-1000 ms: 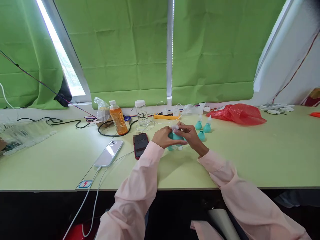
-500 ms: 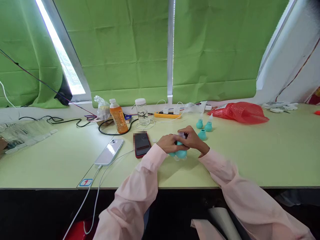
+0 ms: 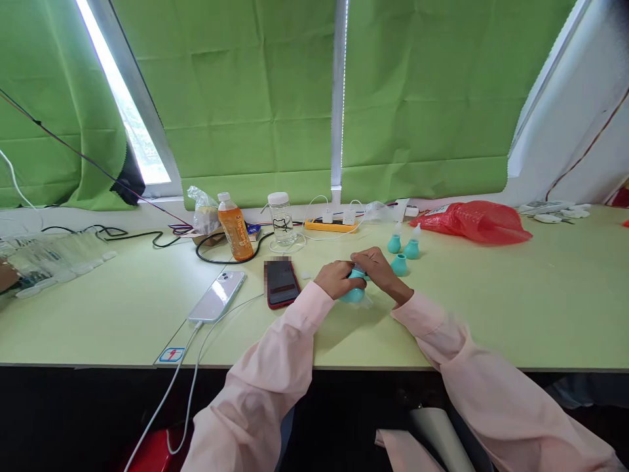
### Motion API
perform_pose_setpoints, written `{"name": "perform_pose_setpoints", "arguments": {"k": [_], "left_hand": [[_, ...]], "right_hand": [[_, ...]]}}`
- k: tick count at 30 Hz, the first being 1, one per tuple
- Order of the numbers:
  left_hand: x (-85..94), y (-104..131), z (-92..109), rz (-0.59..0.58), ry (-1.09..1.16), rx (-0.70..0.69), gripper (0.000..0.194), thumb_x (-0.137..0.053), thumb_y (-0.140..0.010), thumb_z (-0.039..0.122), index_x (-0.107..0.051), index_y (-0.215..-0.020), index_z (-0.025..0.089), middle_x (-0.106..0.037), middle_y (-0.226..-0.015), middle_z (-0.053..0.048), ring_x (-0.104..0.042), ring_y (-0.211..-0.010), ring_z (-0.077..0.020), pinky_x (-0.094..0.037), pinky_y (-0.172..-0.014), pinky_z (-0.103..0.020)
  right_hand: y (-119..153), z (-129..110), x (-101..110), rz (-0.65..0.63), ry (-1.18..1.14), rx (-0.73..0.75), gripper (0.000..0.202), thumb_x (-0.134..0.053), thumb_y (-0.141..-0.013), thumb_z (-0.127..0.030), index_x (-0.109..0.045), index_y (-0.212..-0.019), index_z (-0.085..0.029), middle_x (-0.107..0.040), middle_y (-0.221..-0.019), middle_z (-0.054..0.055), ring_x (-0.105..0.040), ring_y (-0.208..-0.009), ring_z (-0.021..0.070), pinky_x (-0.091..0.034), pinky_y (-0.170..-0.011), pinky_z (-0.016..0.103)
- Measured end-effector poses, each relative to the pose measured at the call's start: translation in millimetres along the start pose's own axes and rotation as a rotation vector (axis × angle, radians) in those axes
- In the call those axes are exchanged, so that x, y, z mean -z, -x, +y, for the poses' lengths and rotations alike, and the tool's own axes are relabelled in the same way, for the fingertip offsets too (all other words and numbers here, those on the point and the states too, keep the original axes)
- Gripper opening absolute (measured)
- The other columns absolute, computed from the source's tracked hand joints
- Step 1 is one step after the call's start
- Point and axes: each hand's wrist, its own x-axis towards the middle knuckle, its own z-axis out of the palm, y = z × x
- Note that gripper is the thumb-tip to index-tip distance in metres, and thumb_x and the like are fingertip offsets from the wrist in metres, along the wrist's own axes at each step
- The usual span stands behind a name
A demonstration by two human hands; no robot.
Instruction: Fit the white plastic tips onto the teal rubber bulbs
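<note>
Green blinds (image 3: 250, 98) fill the background, well behind the red-cased phone (image 3: 282, 288) lying on the pale green table (image 3: 466, 314). The red plastic bag (image 3: 469, 221) lies far to the phone's right and farther back, while clear packets (image 3: 63, 259) lie far to its left. The left hand (image 3: 337, 280), just right of the phone, is curled round a teal bulb (image 3: 352, 295), with its thumb across the front. The right hand (image 3: 376, 265), on the bulb's far side from the phone, has its fingertips bunched on the clear top piece (image 3: 359, 267); its exact grip is partly hidden. The white phone (image 3: 217, 296) lies left of the red-cased phone, the orange drink bottle (image 3: 236, 231) stands behind it to the left, and the yellow power strip (image 3: 330, 227) lies behind it to the right. Behind it too stands a clear jar (image 3: 282, 226). Three loose teal bulbs (image 3: 411, 249) stand well to its right and somewhat farther back, two bearing translucent tips (image 3: 417, 230), the third open-topped. Smallest, a pale piece (image 3: 306, 276) lies just right of it.
</note>
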Motion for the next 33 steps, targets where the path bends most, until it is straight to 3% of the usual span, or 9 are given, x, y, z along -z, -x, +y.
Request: {"name": "perform_pose_setpoints", "arguments": {"k": [3, 10, 16, 21, 23, 27, 30, 33], "left_hand": [[0.3, -0.4, -0.8, 0.005, 0.068, 0.011, 0.025, -0.047, -0.067, 0.036, -0.063, -0.07, 0.017, -0.061, -0.067, -0.001, -0.055, -0.066, -0.0176, -0.038, -0.056, -0.023], [-2.7, -5.7, 1.4, 0.062, 0.244, 0.043, 0.024, -0.044, -0.065, 0.03, -0.062, -0.067, 0.014, -0.058, -0.06, -0.001, -0.052, -0.062, -0.016, -0.038, -0.056, -0.024], [-1.6, -6.6, -1.8, 0.049, 0.445, -0.026, 0.02, -0.046, -0.061, 0.028, -0.059, -0.06, 0.013, -0.056, -0.057, 0.0, -0.051, -0.061, -0.0151, -0.039, -0.056, -0.023], [7.1, 4.2, 6.6, -0.002, 0.656, -0.125, 0.021, -0.047, -0.061, 0.028, -0.062, -0.06, 0.013, -0.062, -0.067, -0.002, -0.055, -0.066, -0.0155, -0.042, -0.062, -0.023], [8.2, 6.4, 9.8, 0.029, 0.731, -0.127, 0.021, -0.049, -0.06, 0.029, -0.062, -0.06, 0.012, -0.063, -0.066, -0.003, -0.055, -0.065, -0.016, -0.043, -0.061, -0.023], [6.8, 4.8, 2.8, 0.267, 0.855, -0.074, 0.026, -0.051, -0.062, 0.035, -0.063, -0.066, 0.012, -0.063, -0.068, -0.005, -0.056, -0.068, -0.0167, -0.043, -0.063, -0.024], [8.8, 1.6, -10.6, 0.514, 0.949, 0.007, 0.04, -0.038, -0.07, 0.044, -0.061, -0.075, 0.012, -0.062, -0.073, -0.005, -0.057, -0.073, -0.0172, -0.045, -0.063, -0.025], [14.0, -1.9, -20.8, 0.818, 1.187, 0.175, 0.046, -0.036, -0.07, 0.05, -0.06, -0.077, 0.012, -0.061, -0.07, -0.005, -0.059, -0.07, -0.0177, -0.046, -0.057, -0.025]], "right_hand": [[0.4, -0.9, -3.7, 0.072, -0.02, -0.02, 0.032, -0.039, -0.065, -0.029, -0.02, -0.041, -0.02, -0.016, -0.041, -0.006, -0.016, -0.04, 0.0052, -0.014, -0.037, 0.021], [6.2, -7.7, -10.7, 0.411, -0.003, 0.044, 0.031, -0.042, -0.064, -0.025, -0.021, -0.043, -0.019, -0.017, -0.045, -0.006, -0.017, -0.045, 0.006, -0.015, -0.042, 0.022], [1.0, -5.1, -8.7, 0.4, -0.046, 0.016, 0.032, -0.041, -0.065, -0.027, -0.019, -0.044, -0.02, -0.016, -0.044, -0.006, -0.016, -0.042, 0.0059, -0.016, -0.038, 0.021], [-12.2, 15.8, 24.9, 0.41, -0.041, -0.022, 0.033, -0.028, -0.074, -0.035, -0.012, -0.048, -0.021, -0.01, -0.043, -0.007, -0.01, -0.038, 0.0059, -0.016, -0.035, 0.021], [-13.1, 23.8, 40.7, 0.366, 0.002, -0.027, 0.035, -0.031, -0.074, -0.036, -0.014, -0.047, -0.021, -0.012, -0.042, -0.007, -0.013, -0.037, 0.0056, -0.016, -0.035, 0.021], [-8.3, 29.0, 54.6, 0.124, 0.147, -0.01, 0.037, -0.038, -0.073, -0.038, -0.023, -0.045, -0.02, -0.02, -0.042, -0.007, -0.021, -0.039, 0.0057, -0.018, -0.038, 0.021], [-2.8, 27.4, 48.5, -0.085, 0.281, 0.033, 0.04, -0.046, -0.07, -0.04, -0.026, -0.044, -0.018, -0.023, -0.043, -0.007, -0.022, -0.042, 0.0056, -0.018, -0.041, 0.022], [3.6, 28.4, 35.6, -0.219, 0.416, 0.081, 0.041, -0.051, -0.067, -0.041, -0.03, -0.042, -0.017, -0.025, -0.042, -0.007, -0.023, -0.042, 0.0057, -0.018, -0.043, 0.022]]}}
